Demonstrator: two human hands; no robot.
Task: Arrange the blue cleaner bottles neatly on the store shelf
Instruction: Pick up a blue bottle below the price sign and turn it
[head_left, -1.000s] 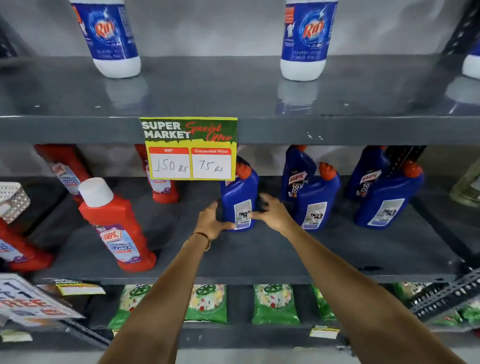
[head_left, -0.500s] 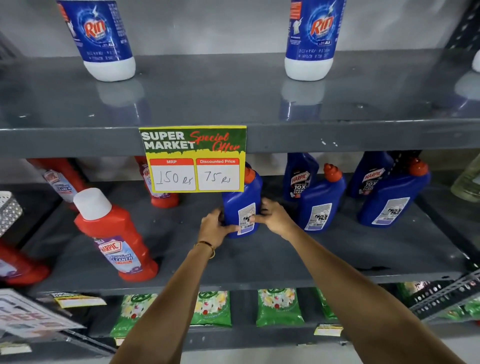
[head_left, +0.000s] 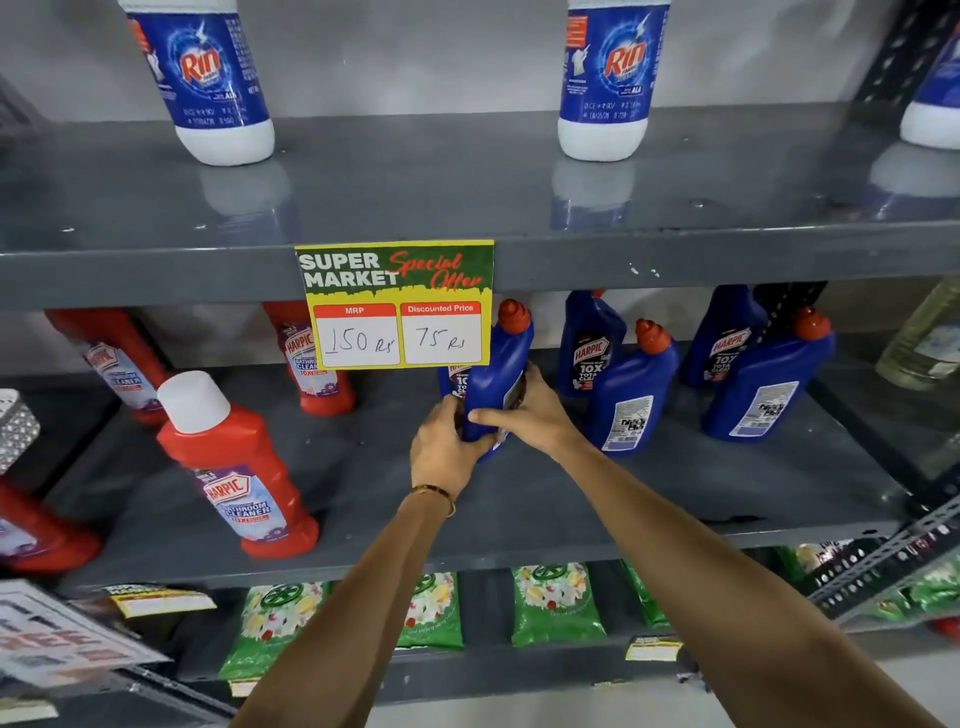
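A blue cleaner bottle (head_left: 500, 374) with a red cap stands in the middle of the grey middle shelf (head_left: 467, 509), partly behind a price sign. My left hand (head_left: 441, 447) grips its lower left side and my right hand (head_left: 524, 410) wraps its lower right side. The bottle is turned edge-on, its label half hidden by my fingers. Another blue bottle (head_left: 451, 382) shows behind it, mostly hidden. To the right stand several more blue bottles: two near the front (head_left: 631, 395) (head_left: 769, 384), two behind them (head_left: 589, 343) (head_left: 724, 338).
Red cleaner bottles (head_left: 239, 467) (head_left: 311, 358) occupy the shelf's left half. A yellow-green price sign (head_left: 395, 304) hangs from the upper shelf's edge. Blue-white detergent bottles (head_left: 202, 78) (head_left: 608, 78) stand above. Green packets (head_left: 556, 603) lie on the shelf below.
Both hands have closed tighter on the blue bottle and turned it, so its back label now faces sideways. The view has tilted slightly down.
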